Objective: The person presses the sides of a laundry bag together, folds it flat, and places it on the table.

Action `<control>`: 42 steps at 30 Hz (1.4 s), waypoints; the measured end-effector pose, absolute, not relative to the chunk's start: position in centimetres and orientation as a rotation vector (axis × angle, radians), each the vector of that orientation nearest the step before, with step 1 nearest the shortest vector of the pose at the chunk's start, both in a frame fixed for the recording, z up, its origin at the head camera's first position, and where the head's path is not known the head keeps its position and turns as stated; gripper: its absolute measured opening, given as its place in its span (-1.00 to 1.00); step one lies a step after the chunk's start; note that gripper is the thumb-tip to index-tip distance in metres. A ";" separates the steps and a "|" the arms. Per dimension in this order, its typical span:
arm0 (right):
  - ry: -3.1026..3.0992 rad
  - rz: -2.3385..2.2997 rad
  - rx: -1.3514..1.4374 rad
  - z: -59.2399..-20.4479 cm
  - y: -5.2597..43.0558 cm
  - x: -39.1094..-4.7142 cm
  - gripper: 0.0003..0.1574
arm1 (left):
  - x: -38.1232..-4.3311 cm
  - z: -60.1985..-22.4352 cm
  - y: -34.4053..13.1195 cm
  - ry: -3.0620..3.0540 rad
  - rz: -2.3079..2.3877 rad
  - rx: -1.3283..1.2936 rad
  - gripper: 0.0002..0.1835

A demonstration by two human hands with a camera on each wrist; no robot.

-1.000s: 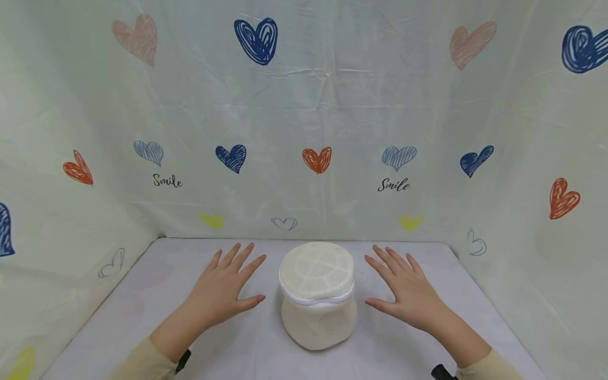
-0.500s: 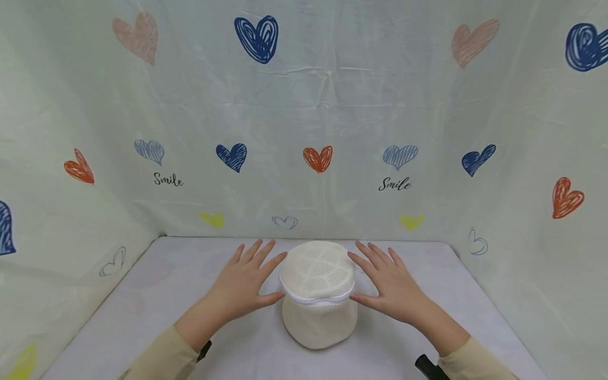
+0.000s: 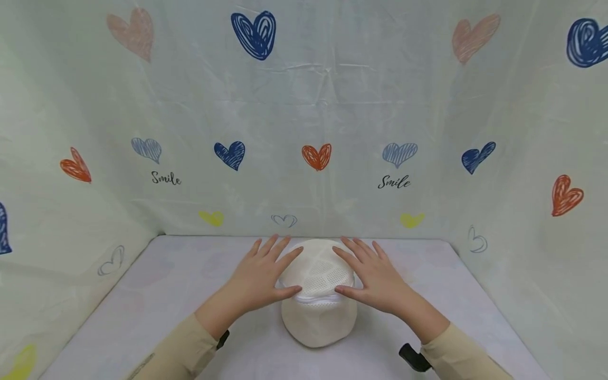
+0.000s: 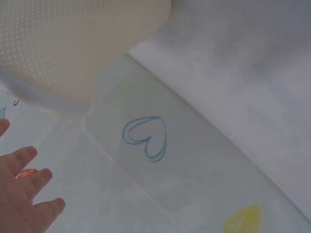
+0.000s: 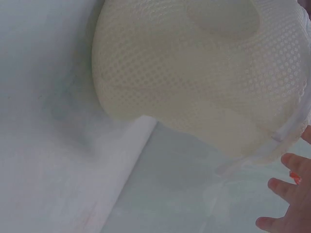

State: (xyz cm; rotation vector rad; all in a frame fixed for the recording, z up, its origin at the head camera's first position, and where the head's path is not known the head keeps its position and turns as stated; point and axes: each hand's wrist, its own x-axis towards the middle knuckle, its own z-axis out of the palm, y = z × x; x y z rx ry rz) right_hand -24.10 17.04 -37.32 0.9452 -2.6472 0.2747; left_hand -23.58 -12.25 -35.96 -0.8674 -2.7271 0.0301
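Note:
A cream-white mesh laundry bag (image 3: 319, 282) stands on the table in the middle of the head view. It has a round top, a white zip band around its upper part and a plain lower part. My left hand (image 3: 258, 279) is over its left side, fingers straight and spread, thumb tip overlapping the zip band. On the other side my right hand (image 3: 379, 279) mirrors it, likewise spread, with thumb and index overlapping the bag's right edge. Both wrist views show the mesh wall (image 5: 194, 82) close up, with fingertips (image 4: 43, 174) near the zip band's rim.
The table (image 3: 180, 274) has a pale cover. A whitish curtain (image 3: 323, 105) printed with hearts and "Smile" closes off the back and both sides. Beige sleeves (image 3: 176, 348) cover the forearms, and a black wrist camera (image 3: 414, 358) sits below the right one.
Both hands have moved inward, from well apart on either side of the mesh laundry bag to overlapping its edges. Their fingers stay spread; the bag has not moved.

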 end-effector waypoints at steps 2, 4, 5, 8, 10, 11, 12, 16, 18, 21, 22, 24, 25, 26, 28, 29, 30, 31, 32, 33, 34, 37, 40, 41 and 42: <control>-2.656 0.288 0.955 -37.2 16.7 -24.3 0.02 | -23.8 -35.9 -11.9 -2.730 0.031 -0.865 -0.13; -2.668 0.303 0.961 -37.1 16.4 -24.4 0.02 | -23.9 -35.8 -11.6 -2.732 0.026 -0.866 -0.13; -2.673 0.310 0.966 -37.1 16.3 -24.5 0.02 | -24.0 -35.7 -11.5 -2.732 0.023 -0.869 -0.13; -2.687 0.317 0.973 -37.0 15.9 -24.7 0.02 | -24.0 -35.5 -11.2 -2.742 0.019 -0.876 -0.12; -2.690 0.314 0.983 -37.1 15.8 -24.8 0.02 | -24.1 -35.5 -11.0 -2.745 0.014 -0.884 -0.12; -2.691 0.313 0.989 -37.1 15.8 -24.9 0.02 | -24.1 -35.4 -10.9 -2.749 0.011 -0.888 -0.12; -2.692 0.308 0.995 -37.1 15.7 -25.0 0.02 | -24.1 -35.5 -10.8 -2.752 0.009 -0.890 -0.12; -2.707 0.280 1.019 -37.0 15.5 -25.3 0.03 | -24.3 -35.7 -10.5 -2.767 0.000 -0.901 -0.13; -2.728 0.266 1.024 -36.9 15.4 -25.5 0.04 | -24.4 -35.9 -10.3 -2.782 -0.005 -0.905 -0.14; -2.774 0.269 1.031 -36.8 15.3 -25.6 0.04 | -24.4 -36.0 -10.0 -2.806 -0.021 -0.919 -0.14; -2.791 0.269 1.033 -36.8 15.2 -25.6 0.04 | -24.5 -36.1 -9.9 -2.814 -0.026 -0.923 -0.14; -2.819 0.275 1.039 -36.8 15.2 -25.7 0.04 | -24.5 -36.2 -9.8 -2.827 -0.036 -0.933 -0.15; -2.829 0.279 1.043 -36.8 15.2 -25.7 0.04 | -24.5 -36.3 -9.7 -2.834 -0.043 -0.936 -0.15; -2.838 0.280 1.044 -36.8 15.2 -25.7 0.04 | -24.5 -36.4 -9.7 -2.840 -0.052 -0.939 -0.15; -2.851 0.277 1.046 -36.9 15.1 -25.7 0.03 | -24.5 -36.5 -9.6 -2.851 -0.062 -0.944 -0.15; -2.855 0.276 1.047 -36.9 15.1 -25.7 0.03 | -24.5 -36.6 -9.6 -2.853 -0.070 -0.948 -0.15; -2.859 0.273 1.046 -36.9 15.1 -25.7 0.03 | -24.5 -36.7 -9.5 -2.856 -0.076 -0.951 -0.16; -2.862 0.270 1.046 -37.0 15.1 -25.8 0.03 | -24.5 -36.8 -9.5 -2.857 -0.083 -0.953 -0.16; -2.865 0.266 1.045 -37.0 15.1 -25.7 0.03 | -24.5 -36.8 -9.5 -2.857 -0.088 -0.958 -0.16; -2.866 0.261 1.045 -37.0 15.2 -25.8 0.03 | -24.5 -36.9 -9.5 -2.857 -0.092 -0.962 -0.16; -2.867 0.259 1.046 -37.1 15.2 -25.8 0.04 | -24.5 -37.0 -9.5 -2.857 -0.095 -0.963 -0.16; -2.864 0.253 1.052 -37.2 15.2 -25.8 0.04 | -24.5 -37.2 -9.4 -2.858 -0.105 -0.966 -0.15; -2.863 0.251 1.055 -37.3 15.2 -25.7 0.05 | -24.5 -37.4 -9.5 -2.858 -0.115 -0.966 -0.15; -2.862 0.250 1.058 -37.3 15.2 -25.7 0.05 | -24.5 -37.4 -9.5 -2.857 -0.117 -0.967 -0.15; -2.863 0.246 1.058 -37.4 15.3 -25.7 0.05 | -24.5 -37.4 -9.5 -2.857 -0.119 -0.968 -0.15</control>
